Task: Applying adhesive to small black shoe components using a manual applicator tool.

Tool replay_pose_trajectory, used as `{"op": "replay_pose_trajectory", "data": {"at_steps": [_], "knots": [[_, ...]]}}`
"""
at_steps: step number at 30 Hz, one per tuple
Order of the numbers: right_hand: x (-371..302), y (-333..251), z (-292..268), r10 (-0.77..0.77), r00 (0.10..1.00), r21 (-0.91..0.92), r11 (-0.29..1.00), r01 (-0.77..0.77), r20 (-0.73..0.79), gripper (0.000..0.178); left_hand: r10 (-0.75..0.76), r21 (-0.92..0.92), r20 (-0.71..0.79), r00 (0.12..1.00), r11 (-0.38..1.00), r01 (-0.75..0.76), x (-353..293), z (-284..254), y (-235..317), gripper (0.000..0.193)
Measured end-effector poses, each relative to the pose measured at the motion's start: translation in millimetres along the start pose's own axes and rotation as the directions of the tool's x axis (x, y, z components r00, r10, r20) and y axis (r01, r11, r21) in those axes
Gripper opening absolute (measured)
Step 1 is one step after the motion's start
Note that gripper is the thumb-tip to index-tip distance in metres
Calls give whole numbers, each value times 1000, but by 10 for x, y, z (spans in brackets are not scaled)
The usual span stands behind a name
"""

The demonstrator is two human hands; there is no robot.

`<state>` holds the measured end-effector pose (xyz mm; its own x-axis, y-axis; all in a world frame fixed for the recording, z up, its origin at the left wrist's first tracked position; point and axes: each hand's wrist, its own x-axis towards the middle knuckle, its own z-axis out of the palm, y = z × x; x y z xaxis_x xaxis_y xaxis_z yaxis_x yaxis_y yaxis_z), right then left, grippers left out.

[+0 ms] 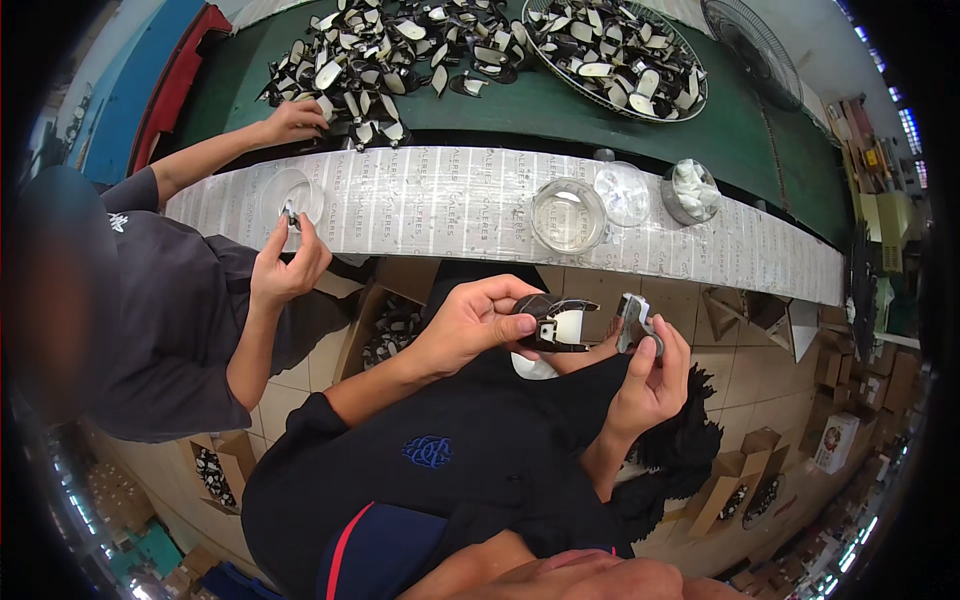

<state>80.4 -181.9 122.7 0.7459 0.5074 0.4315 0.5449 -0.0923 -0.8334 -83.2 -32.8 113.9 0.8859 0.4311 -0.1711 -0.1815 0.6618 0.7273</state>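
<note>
My left hand (pixel 472 328) is closed around a black curved piece (pixel 535 318) with a pale inner face and two prong-like tips pointing right. Just to the right, my right hand (pixel 652 385) pinches a small dark grey, partly shiny piece (pixel 632 325) between thumb and fingers. A gap separates the two pieces, both held above my lap, in front of the bench (pixel 430 215). Their exact kind I cannot make out. On the bench beyond them stand a clear round tub (pixel 568 218), a crumpled clear bag or lid (pixel 622 190) and a container of white material (pixel 692 188).
Many black-and-cream pieces (pixel 385 60) lie heaped on the green surface (pixel 230 85), and a round basket (pixel 690 110) holds more. At left a co-worker's hand (pixel 285 268) holds a small part near a clear dish (pixel 275 195). Beside me stands a carton (pixel 355 340) of parts.
</note>
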Motion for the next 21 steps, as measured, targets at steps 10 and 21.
{"op": "replay_pose_trajectory", "data": {"at_steps": [10, 21], "knots": [[-284, 1329, -280, 415, 908, 132, 905, -405, -59, 21, -53, 315, -32, 998, 947, 61, 373, -262, 91, 30], [-1120, 1924, -741, 655, 702, 471, 731, -493, -281, 28, 341, 514, 123, 932, 781, -354, 2853, -201, 1667, 47]]}}
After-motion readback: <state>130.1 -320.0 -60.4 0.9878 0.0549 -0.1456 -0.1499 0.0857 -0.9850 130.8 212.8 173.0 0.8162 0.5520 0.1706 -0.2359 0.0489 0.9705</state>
